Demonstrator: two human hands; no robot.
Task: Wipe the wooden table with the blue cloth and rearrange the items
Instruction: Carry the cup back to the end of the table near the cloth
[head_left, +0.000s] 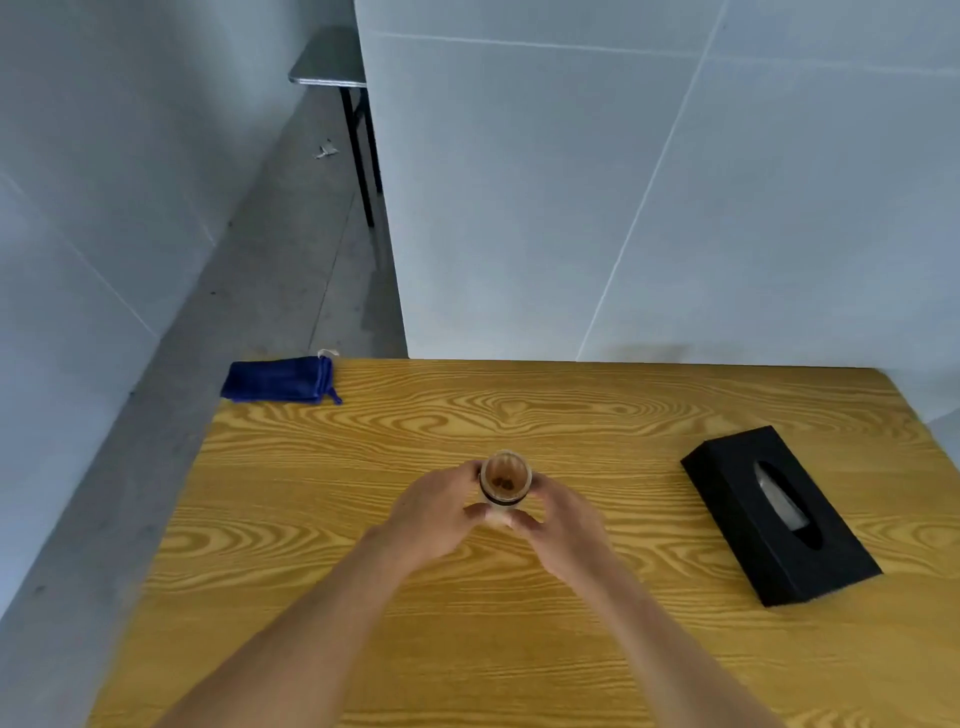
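Note:
A clear glass cup (505, 477) with a dark band and brown bits at its bottom stands upright in the middle of the wooden table (363, 597). My left hand (436, 514) grips it from the left and my right hand (563, 525) grips it from the right, thumbs meeting at its near side. The folded blue cloth (280, 381) lies at the table's far left corner, well away from both hands. A black tissue box (779, 514) lies at an angle on the right side of the table.
White panel walls stand right behind the table's far edge and to the left. A grey floor strip runs along the left, with a small dark table (332, 60) on thin legs in the far background.

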